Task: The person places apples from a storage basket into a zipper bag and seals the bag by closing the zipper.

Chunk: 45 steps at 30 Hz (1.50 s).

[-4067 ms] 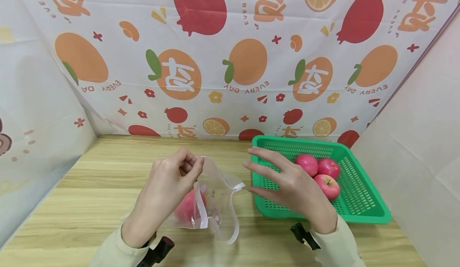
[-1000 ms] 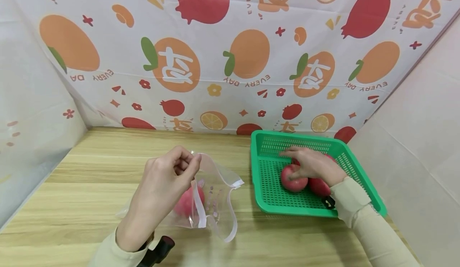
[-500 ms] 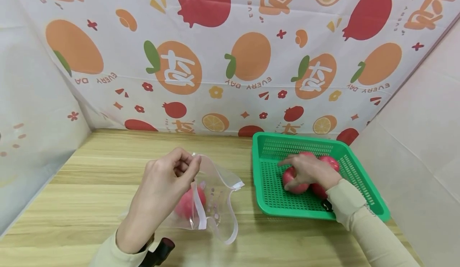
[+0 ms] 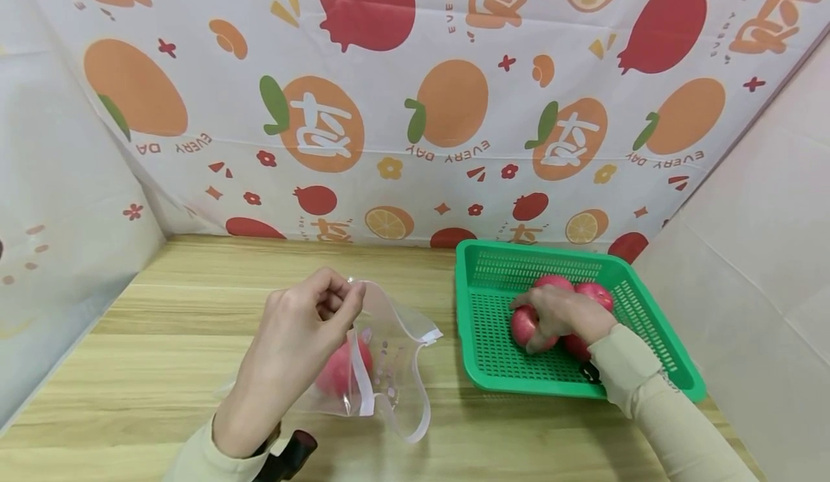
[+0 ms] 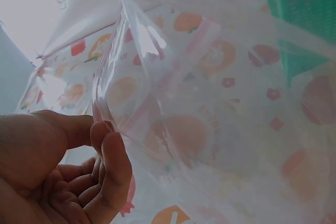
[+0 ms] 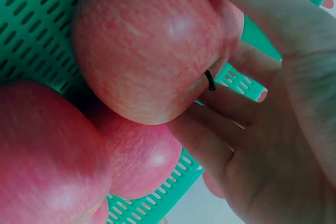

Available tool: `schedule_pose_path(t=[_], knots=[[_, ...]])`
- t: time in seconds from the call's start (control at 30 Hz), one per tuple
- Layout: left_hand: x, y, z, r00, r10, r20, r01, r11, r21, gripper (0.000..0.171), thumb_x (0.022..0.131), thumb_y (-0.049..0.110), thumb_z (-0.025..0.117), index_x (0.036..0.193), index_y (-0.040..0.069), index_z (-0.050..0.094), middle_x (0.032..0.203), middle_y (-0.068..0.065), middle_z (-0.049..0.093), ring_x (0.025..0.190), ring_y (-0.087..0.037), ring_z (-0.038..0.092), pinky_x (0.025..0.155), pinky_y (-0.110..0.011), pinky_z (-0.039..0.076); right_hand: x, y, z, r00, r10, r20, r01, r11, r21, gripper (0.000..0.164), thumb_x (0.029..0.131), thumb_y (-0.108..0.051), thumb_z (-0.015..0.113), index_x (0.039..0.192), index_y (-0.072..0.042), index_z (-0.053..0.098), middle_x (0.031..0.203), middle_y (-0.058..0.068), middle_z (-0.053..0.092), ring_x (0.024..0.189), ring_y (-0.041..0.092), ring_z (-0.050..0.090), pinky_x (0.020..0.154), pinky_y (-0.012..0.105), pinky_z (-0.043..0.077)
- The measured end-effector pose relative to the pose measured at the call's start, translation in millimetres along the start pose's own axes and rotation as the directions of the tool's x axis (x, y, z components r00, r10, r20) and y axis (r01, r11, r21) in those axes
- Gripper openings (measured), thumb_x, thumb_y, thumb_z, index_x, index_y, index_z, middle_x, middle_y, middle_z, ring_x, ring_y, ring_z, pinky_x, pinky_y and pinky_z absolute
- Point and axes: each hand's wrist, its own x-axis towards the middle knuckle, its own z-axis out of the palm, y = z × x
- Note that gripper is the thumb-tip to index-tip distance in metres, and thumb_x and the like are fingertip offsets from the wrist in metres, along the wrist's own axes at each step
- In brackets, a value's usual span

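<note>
In the head view my left hand (image 4: 292, 352) pinches the edge of a clear plastic bag (image 4: 405, 367) with white trim, its mouth spread toward the right. A red apple (image 4: 340, 372) lies inside the bag. The left wrist view shows thumb and fingertips on the bag's thin film (image 5: 173, 108). My right hand (image 4: 564, 313) reaches into the green basket (image 4: 532, 387) and grips an apple (image 4: 522, 325), thumb on one side and fingers on the other. The right wrist view shows this apple (image 6: 149, 45), stem toward the palm, against other apples (image 6: 47, 156).
More red apples (image 4: 595, 295) sit in the basket beside and behind the right hand. The wooden table (image 4: 214, 266) ends at a fruit-printed cloth (image 4: 389, 122) behind; pale cloth walls stand left and right.
My right hand has moved from between bag and basket down into the basket and closed its fingers around an apple. My left hand stays pinching the bag.
</note>
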Motion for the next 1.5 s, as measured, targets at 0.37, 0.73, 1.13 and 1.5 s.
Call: schedule_pose_path(t=[0.37, 0.73, 1.13, 1.5], knots=[[-1.7, 0.8, -0.7, 1.0, -0.009, -0.001, 0.009, 1.0, 0.001, 0.018, 0.09, 0.0, 0.073, 0.076, 0.011, 0.065, 0.062, 0.009, 0.058, 0.052, 0.0, 0.048, 0.048, -0.016, 0.041, -0.6, -2.1, -1.5, 0.999, -0.046, -0.012, 0.046, 0.999, -0.005, 0.069, 0.07, -0.036, 0.092, 0.131, -0.016, 0.068, 0.111, 0.005, 0.07, 0.096, 0.023, 0.061, 0.082, 0.051, 0.058], [-3.5, 1.1, -0.8, 1.0, -0.014, 0.002, 0.014, 1.0, 0.003, 0.017, 0.091, 0.003, 0.073, 0.078, 0.011, 0.066, 0.062, 0.01, 0.059, 0.052, 0.001, 0.048, 0.048, -0.016, 0.04, -3.5, -2.5, -6.2, 0.999, -0.044, -0.024, 0.046, 0.996, 0.079, 0.069, 0.072, -0.031, 0.091, 0.134, -0.016, 0.066, 0.116, 0.002, 0.067, 0.105, 0.026, 0.056, 0.077, 0.044, 0.06], [-3.2, 1.8, -1.2, 1.0, -0.01, 0.01, 0.01, 1.0, 0.015, 0.016, 0.092, 0.004, 0.073, 0.079, 0.01, 0.067, 0.062, 0.009, 0.059, 0.051, 0.0, 0.046, 0.046, -0.018, 0.039, -15.0, -4.7, -16.7, 0.981, -0.101, -0.164, 0.122, 0.984, 0.128, 0.07, 0.072, -0.026, 0.093, 0.134, -0.01, 0.065, 0.127, 0.008, 0.067, 0.111, 0.031, 0.058, 0.077, 0.041, 0.062], [-2.3, 3.3, -3.1, 0.999, -0.02, 0.026, 0.019, 1.0, 0.018, 0.016, 0.092, 0.004, 0.073, 0.078, 0.011, 0.067, 0.063, 0.008, 0.059, 0.052, 0.0, 0.046, 0.048, -0.018, 0.04, -29.5, -8.4, -29.3, 0.955, -0.167, -0.246, 0.198, 0.975, 0.105, 0.068, 0.074, -0.029, 0.092, 0.134, -0.011, 0.066, 0.133, 0.01, 0.065, 0.114, 0.03, 0.061, 0.082, 0.04, 0.062]])
